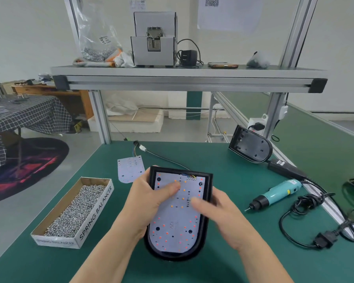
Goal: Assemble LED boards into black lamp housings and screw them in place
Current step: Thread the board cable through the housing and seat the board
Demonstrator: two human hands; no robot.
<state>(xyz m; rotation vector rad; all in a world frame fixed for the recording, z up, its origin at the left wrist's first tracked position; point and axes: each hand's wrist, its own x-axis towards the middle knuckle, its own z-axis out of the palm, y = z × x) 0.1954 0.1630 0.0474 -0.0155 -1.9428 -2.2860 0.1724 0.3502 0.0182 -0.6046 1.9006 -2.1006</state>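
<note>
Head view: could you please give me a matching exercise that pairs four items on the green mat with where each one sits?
Items
1. electric screwdriver
2. box of screws
3. spare LED board
4. empty black housing

Places
A. left of the held housing, near the left edge of the mat
B. far right, beside the frame post
C. flat on the mat, just beyond the held housing's top left corner
D. lying right of the held housing, bit pointing toward it

Pairs: 1-D, 2-A, 3-C, 4-B
</note>
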